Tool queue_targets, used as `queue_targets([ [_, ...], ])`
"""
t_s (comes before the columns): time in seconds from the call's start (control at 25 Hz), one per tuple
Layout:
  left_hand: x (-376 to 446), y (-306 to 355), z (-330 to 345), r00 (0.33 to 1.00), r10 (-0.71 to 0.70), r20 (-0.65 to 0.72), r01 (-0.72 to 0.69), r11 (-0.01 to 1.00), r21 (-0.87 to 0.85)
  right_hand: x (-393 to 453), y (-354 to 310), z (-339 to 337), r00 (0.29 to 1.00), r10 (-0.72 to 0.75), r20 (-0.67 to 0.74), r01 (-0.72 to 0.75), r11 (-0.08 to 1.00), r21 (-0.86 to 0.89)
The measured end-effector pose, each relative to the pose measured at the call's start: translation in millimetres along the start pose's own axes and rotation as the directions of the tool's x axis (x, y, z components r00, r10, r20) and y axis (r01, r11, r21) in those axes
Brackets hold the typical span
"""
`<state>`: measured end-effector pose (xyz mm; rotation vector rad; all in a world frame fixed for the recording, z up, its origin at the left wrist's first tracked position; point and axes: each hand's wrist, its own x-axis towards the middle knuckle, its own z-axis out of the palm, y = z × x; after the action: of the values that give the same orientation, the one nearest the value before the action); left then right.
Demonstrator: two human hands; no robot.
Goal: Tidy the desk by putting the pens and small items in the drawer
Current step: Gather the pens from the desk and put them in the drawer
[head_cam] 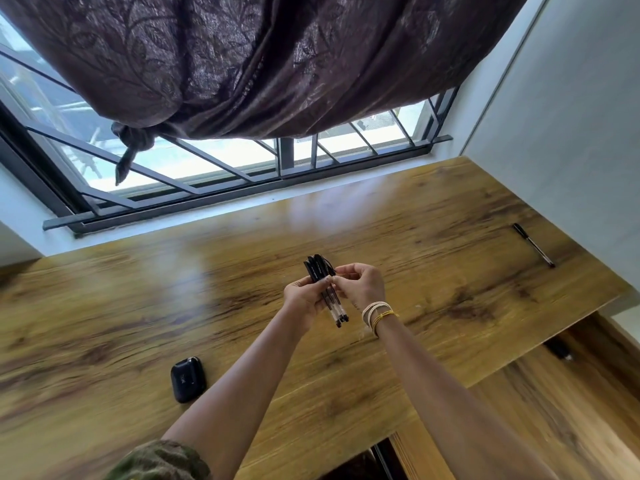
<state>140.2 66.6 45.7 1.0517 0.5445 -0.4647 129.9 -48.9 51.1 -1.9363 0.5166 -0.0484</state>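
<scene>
Wood-grain desk [173, 306] fills most of the view, and above its middle both hands hold a bundle of pens [325, 289]. The left hand [304, 297] is wrapped around the bundle from the left, fingers curled on the clear barrels. The right hand [360, 284] pinches at the capped upper end, thumb and forefinger pressed together on the black caps or clips; whether it is straightening them or adding one I cannot tell. The bundle's long axis runs from the caps, pointing away toward the window, down to the tips nearer the body.

One single pen [533, 244] lies alone on the desk far to the right, near the wall, its length running roughly away from the person. It lies well apart from both hands, on the right hand's side, so that hand is the nearer one to fetch it. A small black case [188, 379] sits on the desk near the left forearm. The drawer is probably the lower wooden surface at right, though that is unclear.
</scene>
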Motion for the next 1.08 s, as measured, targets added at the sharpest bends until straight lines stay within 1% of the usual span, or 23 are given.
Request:
queue_targets([
  [0.12, -1.4, 1.6, -5.3, 1.000, -0.005, 0.006, 0.005, 1.000, -0.007, -3.6, 0.4, 1.1, 0.998, 0.013, 0.056, -0.015, 0.998, 0.053],
  [0.2, -0.5, 0.6, -8.7, 1.000, -0.007, 0.008, 0.007, 1.000, -0.009, -7.0, -1.1, 1.6, 0.997, 0.013, 0.071, -0.017, 0.999, 0.046],
  [0.28, -1.0, 0.0, -9.6, 1.000, -0.007, 0.011, 0.007, 1.000, -0.016, -10.6, -3.0, 2.1, 0.998, 0.015, 0.067, -0.018, 0.999, 0.044],
  [0.4, -0.8, 0.6, -10.9, 1.000, -0.011, 0.013, 0.011, 1.000, -0.020, -13.5, -3.2, 4.9, 0.998, 0.027, 0.057, -0.032, 0.996, 0.089],
  [0.64, -0.6, 4.7, -19.1, 1.000, -0.004, -0.016, 0.004, 1.000, -0.031, -14.2, -2.1, 11.7, 0.999, -0.017, 0.034, 0.013, 0.992, 0.124],
  [0.8, -1.6, 9.4, -27.4, 0.999, 0.011, -0.031, -0.012, 0.999, -0.040, -9.1, -2.1, 11.6, 1.000, -0.013, -0.009, 0.014, 0.997, 0.082],
  [1.08, 1.3, 11.8, -39.9, 0.999, 0.032, -0.026, -0.033, 0.999, -0.031, -4.4, 3.7, 9.1, 0.997, 0.038, -0.064, -0.036, 0.999, 0.020],
])
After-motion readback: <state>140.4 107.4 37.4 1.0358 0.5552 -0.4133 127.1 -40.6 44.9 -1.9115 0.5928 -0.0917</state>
